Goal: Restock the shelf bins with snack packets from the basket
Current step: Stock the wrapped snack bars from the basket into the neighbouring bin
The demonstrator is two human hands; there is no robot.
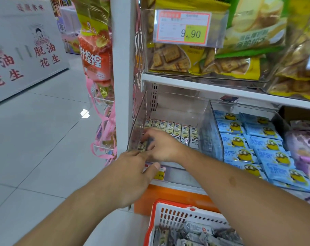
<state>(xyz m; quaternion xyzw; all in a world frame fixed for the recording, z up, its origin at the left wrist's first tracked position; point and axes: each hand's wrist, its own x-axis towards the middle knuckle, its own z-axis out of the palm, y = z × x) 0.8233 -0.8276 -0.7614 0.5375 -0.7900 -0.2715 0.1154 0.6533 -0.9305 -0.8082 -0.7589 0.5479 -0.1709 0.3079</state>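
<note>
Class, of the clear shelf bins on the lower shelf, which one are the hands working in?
The left-hand clear bin, holding a row of slim cream packets; the neighbouring bin holds blue packets.

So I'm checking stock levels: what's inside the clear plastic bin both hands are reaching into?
Clear plastic bin: one back row of upright cream snack packets. Right hand and left hand cover the front-left corner.

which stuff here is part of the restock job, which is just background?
In the job:
- clear bin with a row of snack packets
- packet that the right hand holds
- left hand at the bin front
- basket of packets

Background:
- blue packets in the next bin
- biscuit bags above
- 9.90 price tag
</note>
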